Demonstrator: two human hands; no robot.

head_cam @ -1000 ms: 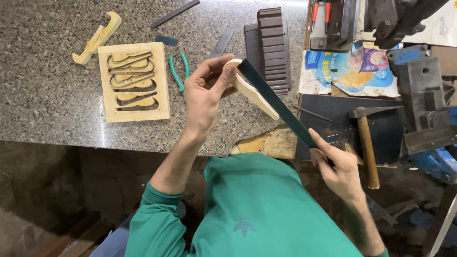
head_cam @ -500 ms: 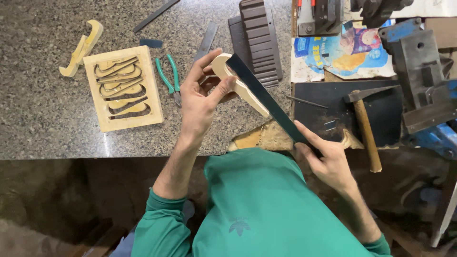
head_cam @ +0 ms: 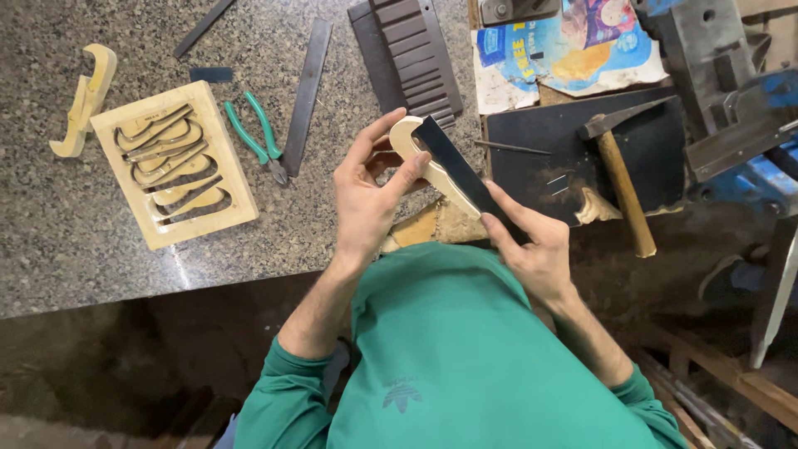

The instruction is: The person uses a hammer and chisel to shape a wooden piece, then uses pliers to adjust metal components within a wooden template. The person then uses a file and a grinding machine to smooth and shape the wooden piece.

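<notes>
Currently we're over the speckled grey granite worktop (head_cam: 50,241), largest thing in view, with a dark metal slab (head_cam: 532,166) at its right edge and a ribbed dark block (head_cam: 416,50) above our hands. Next down: pale wooden template board with curved cut-out slots (head_cam: 174,175), lying flat at left, well apart from our hands; a loose pale wooden curved piece (head_cam: 83,100) just beyond its upper left corner. Wooden-handled hammer (head_cam: 619,179) lies across the slab. Long flat grey file (head_cam: 306,91) and green-handled pliers (head_cam: 253,137) lie side by side between board and hands. Our left hand (head_cam: 366,199) is closed on the pale curved wooden handle blank (head_cam: 432,170), thumb and fingers pinching its upper hooked end, held above the bench edge. Our right hand (head_cam: 536,249) is clamped round the lower end of a flat dark file blade (head_cam: 453,166), which lies against the blank's edge.
</notes>
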